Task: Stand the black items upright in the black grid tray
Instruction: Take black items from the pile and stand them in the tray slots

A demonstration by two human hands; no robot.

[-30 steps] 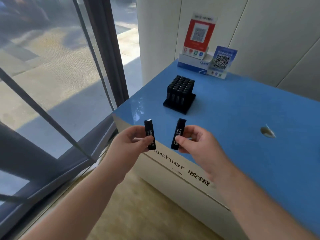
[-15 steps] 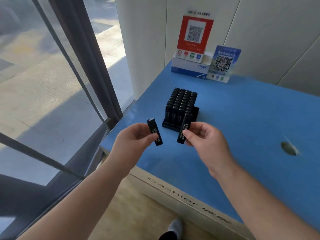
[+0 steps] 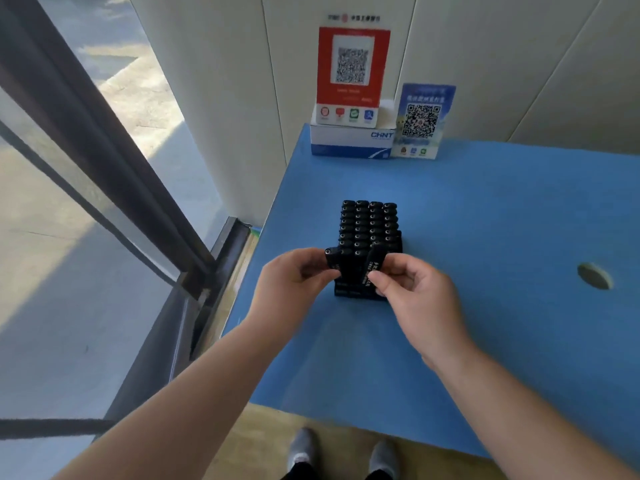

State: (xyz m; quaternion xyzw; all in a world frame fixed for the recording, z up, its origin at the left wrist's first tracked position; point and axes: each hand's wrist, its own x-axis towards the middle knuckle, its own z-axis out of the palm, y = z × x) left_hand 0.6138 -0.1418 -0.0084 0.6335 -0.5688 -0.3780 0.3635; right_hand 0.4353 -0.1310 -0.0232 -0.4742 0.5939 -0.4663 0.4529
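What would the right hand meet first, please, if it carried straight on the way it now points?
Probably the near row of black items standing in the black grid tray; the right hand and its black stick-shaped item seem almost there, though depth is unclear.

a blue counter (image 3: 502,209) carries a white box (image 3: 349,142) (lettered chnt), a red qr sign (image 3: 351,74) and a blue qr sign (image 3: 422,121).

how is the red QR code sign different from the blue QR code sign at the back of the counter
The red QR sign stands on the white CHNT box; the blue QR sign stands on the blue counter beside that box. The red sign is larger and reaches higher than the blue one. The red sign's code sits on a white panel framed in red; the blue sign's code sits on a blue printed background. Both stand upright by the wall, with small icons along the bottom.
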